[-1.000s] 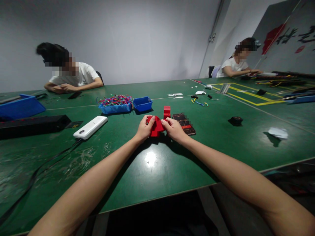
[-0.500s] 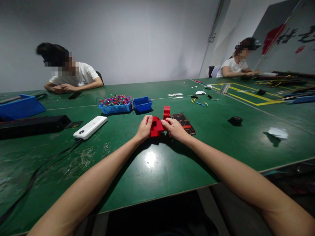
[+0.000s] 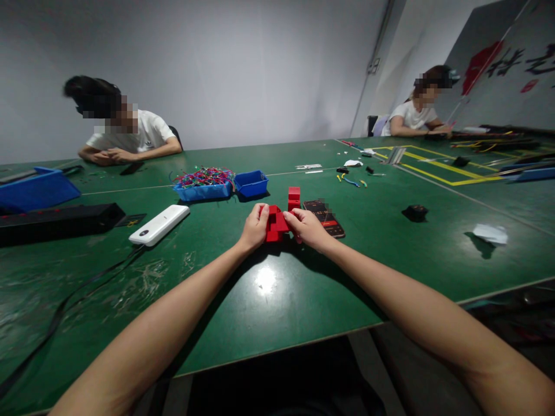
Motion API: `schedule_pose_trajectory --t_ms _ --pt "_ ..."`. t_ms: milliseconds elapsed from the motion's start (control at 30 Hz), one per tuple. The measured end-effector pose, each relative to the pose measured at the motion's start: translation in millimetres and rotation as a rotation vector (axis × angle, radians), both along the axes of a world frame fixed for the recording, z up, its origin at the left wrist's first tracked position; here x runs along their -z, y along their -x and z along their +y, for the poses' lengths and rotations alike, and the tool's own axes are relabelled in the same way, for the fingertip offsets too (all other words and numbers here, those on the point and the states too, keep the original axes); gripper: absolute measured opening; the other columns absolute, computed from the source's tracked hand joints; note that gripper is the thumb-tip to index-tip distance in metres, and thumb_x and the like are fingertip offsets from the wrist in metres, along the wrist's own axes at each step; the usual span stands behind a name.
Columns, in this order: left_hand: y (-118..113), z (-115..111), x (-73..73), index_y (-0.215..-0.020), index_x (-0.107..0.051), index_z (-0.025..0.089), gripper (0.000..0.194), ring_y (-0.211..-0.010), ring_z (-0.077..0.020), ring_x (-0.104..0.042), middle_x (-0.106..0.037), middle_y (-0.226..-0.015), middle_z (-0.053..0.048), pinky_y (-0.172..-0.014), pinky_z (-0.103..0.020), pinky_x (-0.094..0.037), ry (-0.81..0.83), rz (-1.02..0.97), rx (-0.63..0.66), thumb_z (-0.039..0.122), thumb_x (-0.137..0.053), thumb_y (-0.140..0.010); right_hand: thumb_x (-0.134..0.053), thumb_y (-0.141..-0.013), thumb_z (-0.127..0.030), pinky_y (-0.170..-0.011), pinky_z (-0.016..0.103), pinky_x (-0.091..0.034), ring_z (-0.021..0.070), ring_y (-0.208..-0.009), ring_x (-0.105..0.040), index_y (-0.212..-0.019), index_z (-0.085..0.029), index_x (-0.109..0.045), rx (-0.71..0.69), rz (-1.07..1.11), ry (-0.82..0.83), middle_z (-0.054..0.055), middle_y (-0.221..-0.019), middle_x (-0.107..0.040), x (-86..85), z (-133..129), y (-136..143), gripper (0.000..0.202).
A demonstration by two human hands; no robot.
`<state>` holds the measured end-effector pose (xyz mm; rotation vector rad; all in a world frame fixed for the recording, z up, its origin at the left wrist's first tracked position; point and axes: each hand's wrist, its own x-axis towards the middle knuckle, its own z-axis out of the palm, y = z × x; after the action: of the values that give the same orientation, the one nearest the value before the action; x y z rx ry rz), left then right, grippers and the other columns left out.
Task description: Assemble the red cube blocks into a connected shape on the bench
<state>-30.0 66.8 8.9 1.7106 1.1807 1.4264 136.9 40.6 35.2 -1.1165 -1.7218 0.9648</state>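
Note:
A red blocky piece (image 3: 274,224) with a recess in its middle is held between my hands, over the near-middle part of the table. My left hand (image 3: 255,224) grips its left side, thumb on top. At its right side my right hand (image 3: 309,226) is closed, thumb and forefinger pinching the edge. Just behind stands another red block (image 3: 293,195), its lower part partly covered by my right hand; whether it touches the held piece I cannot tell. Close by my right hand lies a phone (image 3: 333,224) with digits on its lit screen.
A blue bin of coloured wires (image 3: 203,188) and a smaller blue bin (image 3: 251,185) stand beyond my hands. A white power bank (image 3: 159,225) with a black cable lies left. A black block (image 3: 415,212) and crumpled paper (image 3: 489,234) lie right. Two people sit across the green table (image 3: 243,323).
My hands and the red piece stay almost in place. The digits on the phone screen differ. The person at the far right has shifted their hands slightly.

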Motion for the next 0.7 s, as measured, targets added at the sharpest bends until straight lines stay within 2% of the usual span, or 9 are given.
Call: schedule_pose_trajectory --t_ms 133,267,367,467,533,700 --pt "0 1 -1.2 -0.09 -0.055 0.019 0.028 -0.074 -0.0133 -0.054 -0.061 -0.082 0.0 -0.072 -0.026 -0.043 -0.013 0.003 -0.003 0.046 -0.045 -0.09 -0.048 -0.086 -0.05 -0.038 0.02 -0.035 0.0092 -0.038 -0.046 -0.067 -0.02 -0.045 0.043 -0.089 -0.081 -0.006 -0.05 -0.047 -0.8 -1 -2 0.036" --pt "-1 2 -2.5 -0.088 -0.056 0.018 0.032 -0.072 -0.0125 -0.055 -0.061 -0.08 -0.001 -0.068 -0.024 -0.044 0.066 -0.097 0.027 0.049 -0.05 -0.087 -0.049 -0.086 -0.05 -0.041 0.022 -0.037 0.0107 -0.042 -0.049 -0.068 -0.02 -0.046 0.092 -0.105 -0.094 -0.004 -0.053 -0.05 -2.5 -4 0 0.035" --pt "-2 3 -3.5 -0.087 -0.057 0.018 0.034 -0.068 -0.0119 -0.054 -0.061 -0.077 0.0 -0.066 -0.024 -0.045 0.146 -0.195 0.028 0.051 -0.054 -0.084 -0.052 -0.087 -0.046 -0.051 0.024 -0.042 0.0124 -0.052 -0.052 -0.071 -0.018 -0.054 0.181 -0.144 -0.267 -0.002 -0.057 -0.054 -4.0 -9 2 0.032" --pt "-3 5 -3.8 -0.085 -0.057 0.017 0.035 -0.067 -0.0119 -0.055 -0.062 -0.076 0.0 -0.066 -0.024 -0.045 0.191 -0.274 0.032 0.052 -0.057 -0.081 -0.056 -0.086 -0.036 -0.064 0.025 -0.047 0.0151 -0.07 -0.059 -0.092 -0.018 -0.063 0.158 -0.151 -0.485 0.004 -0.08 -0.065 -4.2 -12 4 0.021" --pt "-3 6 -3.4 -0.085 -0.057 0.017 0.037 -0.067 -0.0117 -0.055 -0.062 -0.076 0.0 -0.066 -0.024 -0.045 0.207 -0.31 0.033 0.053 -0.059 -0.08 -0.058 -0.085 -0.029 -0.069 0.026 -0.049 0.016 -0.078 -0.06 -0.103 -0.019 -0.065 0.121 -0.173 -0.563 0.006 -0.094 -0.066 -3.4 -13 3 0.022" --pt "-2 7 -1.8 -0.086 -0.057 0.017 0.04 -0.064 -0.0109 -0.054 -0.062 -0.076 0.001 -0.063 -0.024 -0.045 0.22 -0.306 0.043 0.056 -0.059 -0.078 -0.059 -0.084 -0.023 -0.071 0.028 -0.052 0.0154 -0.077 -0.06 -0.104 -0.024 -0.069 0.109 -0.2 -0.572 0.007 -0.099 -0.061 -0.6 -8 0 0.022"
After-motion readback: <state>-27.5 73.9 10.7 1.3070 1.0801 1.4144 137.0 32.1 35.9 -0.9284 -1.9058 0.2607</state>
